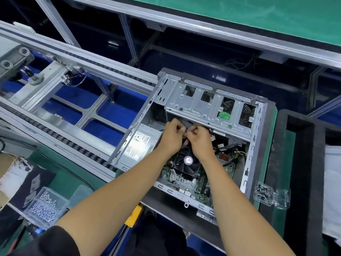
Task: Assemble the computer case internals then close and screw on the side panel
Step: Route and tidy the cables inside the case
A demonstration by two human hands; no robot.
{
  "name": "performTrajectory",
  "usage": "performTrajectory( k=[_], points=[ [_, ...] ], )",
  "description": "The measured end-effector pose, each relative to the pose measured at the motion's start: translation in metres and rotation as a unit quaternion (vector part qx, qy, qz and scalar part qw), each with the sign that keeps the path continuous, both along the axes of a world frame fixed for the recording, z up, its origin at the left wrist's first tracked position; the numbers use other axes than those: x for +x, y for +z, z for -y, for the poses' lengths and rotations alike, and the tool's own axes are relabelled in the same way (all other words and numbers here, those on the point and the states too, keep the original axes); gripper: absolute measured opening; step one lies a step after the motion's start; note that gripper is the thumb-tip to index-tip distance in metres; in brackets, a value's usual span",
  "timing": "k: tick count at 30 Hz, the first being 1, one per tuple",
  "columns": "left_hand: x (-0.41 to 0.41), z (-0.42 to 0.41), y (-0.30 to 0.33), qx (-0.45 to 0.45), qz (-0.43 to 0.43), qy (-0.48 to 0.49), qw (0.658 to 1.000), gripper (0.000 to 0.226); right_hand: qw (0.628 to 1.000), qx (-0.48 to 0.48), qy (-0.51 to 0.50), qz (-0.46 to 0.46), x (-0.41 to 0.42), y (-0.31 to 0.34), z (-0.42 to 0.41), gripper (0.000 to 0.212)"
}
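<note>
screw box (43,206): clear plastic, full of silver screws, on green mat at lower left
conveyor (73,115): roller rails run diagonally, left of the case
PSU (137,145): grey, label up, in case's left end
computer case (249,154): lying open-side up on dark foam, centre
left hand (172,134): inside case above fan, fingers curled, pinching a dark cable
right hand (200,139): touching left hand, fingers curled on same cable bundle; exact grip hidden
CPU fan (187,160): black, just below both hands
drive cage (210,106): bare metal, far side of hands
small bag (271,194): clear, dark screws, right of case
</note>
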State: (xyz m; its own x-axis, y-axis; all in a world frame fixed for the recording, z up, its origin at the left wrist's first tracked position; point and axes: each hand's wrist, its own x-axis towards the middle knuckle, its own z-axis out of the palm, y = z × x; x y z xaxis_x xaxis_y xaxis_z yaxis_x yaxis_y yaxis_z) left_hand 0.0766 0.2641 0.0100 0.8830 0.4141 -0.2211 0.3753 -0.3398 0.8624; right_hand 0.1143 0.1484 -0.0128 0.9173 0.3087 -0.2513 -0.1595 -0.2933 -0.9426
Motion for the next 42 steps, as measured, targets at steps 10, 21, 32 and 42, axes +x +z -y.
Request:
performTrajectory(
  k=[10,21,32,42],
  points=[
    [-0.001,0.001,0.006,-0.052,-0.024,0.013,0.998,0.007,0.999,-0.023,-0.018,0.036,0.002,-0.008,-0.002,0.010],
    [-0.001,0.000,0.011,-0.121,-0.060,0.031,0.990,0.011,0.999,-0.008,-0.021,0.035,0.001,-0.004,-0.002,0.020],
    [-0.003,0.001,0.013,-0.096,-0.068,0.010,0.993,0.005,0.999,-0.020,-0.012,0.047,0.000,-0.005,-0.002,0.022],
    [-0.005,0.001,0.009,-0.072,-0.057,-0.007,0.996,0.010,0.998,-0.022,-0.019,0.062,-0.001,-0.003,-0.002,0.026]
  ],
)
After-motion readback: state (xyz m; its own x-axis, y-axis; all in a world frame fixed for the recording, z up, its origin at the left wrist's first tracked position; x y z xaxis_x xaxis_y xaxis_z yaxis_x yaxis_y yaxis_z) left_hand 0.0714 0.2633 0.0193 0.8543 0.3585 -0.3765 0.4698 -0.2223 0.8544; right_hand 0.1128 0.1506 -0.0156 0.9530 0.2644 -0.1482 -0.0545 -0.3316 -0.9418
